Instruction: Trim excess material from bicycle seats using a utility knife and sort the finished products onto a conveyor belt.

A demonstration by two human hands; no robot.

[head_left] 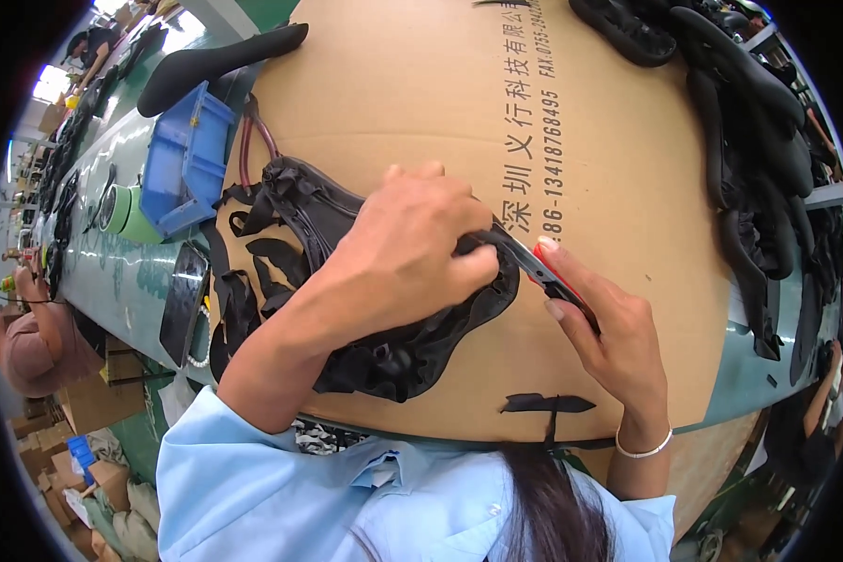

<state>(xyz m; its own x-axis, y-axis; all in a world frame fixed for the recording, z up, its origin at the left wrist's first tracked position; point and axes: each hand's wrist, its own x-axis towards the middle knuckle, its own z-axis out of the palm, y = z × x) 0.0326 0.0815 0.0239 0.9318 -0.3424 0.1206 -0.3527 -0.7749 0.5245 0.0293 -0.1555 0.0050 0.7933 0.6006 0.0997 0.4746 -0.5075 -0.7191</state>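
In the head view, the left hand (417, 242) pinches the edge of a black saddle cover (451, 330), centre frame, its fingers curled closed; the right hand (615, 330) grips a red-and-black utility knife (554, 284) firmly. Should the taut fabric slip, the blade might nick the cover or left hand.

Left hand (426, 239): back uppermost, fingers (468, 215) curled, thumb (478, 268) drawn close beneath them.
Right hand (613, 328): nearer the body than the left hand and to its right, closed in a grip.
Left forearm (295, 342): slanting toward its hand.
Right wrist (643, 431): just below its hand.
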